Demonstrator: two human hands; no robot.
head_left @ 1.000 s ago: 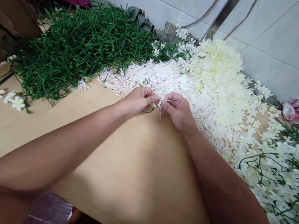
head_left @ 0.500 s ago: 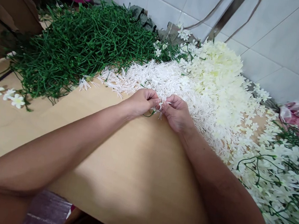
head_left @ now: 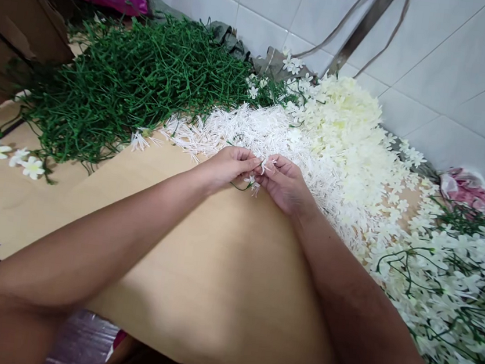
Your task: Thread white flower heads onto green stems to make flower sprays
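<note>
My left hand (head_left: pixel 238 165) pinches a thin green artificial flower stem (head_left: pixel 238 187), whose curved end shows below the fingers. A small white artificial flower (head_left: pixel 250 180) hangs under the fingertips. Almost touching the left one, my right hand (head_left: pixel 284 181) is closed with thumb and forefinger on a white piece (head_left: pixel 266 164), which looks like a flower or stamen part; the fingers hide most of it. Just beyond both hands lies a heap of white stamens (head_left: pixel 249 125). Beside that, a mound of pale yellow-white petals (head_left: pixel 349 124) spreads to the right.
Brown cardboard (head_left: pixel 197 270) lies under my arms. A pile of green stems (head_left: pixel 150 72) sits at the back left, near a cardboard box (head_left: pixel 20 16). White flowers on stems (head_left: pixel 453 293) cover the right side. A tiled wall (head_left: pixel 449 59) stands behind.
Both hands stay together in nearly the same place, with small finger movements. The white flower below the fingertips now shows more clearly. The camera view has shifted slightly.
</note>
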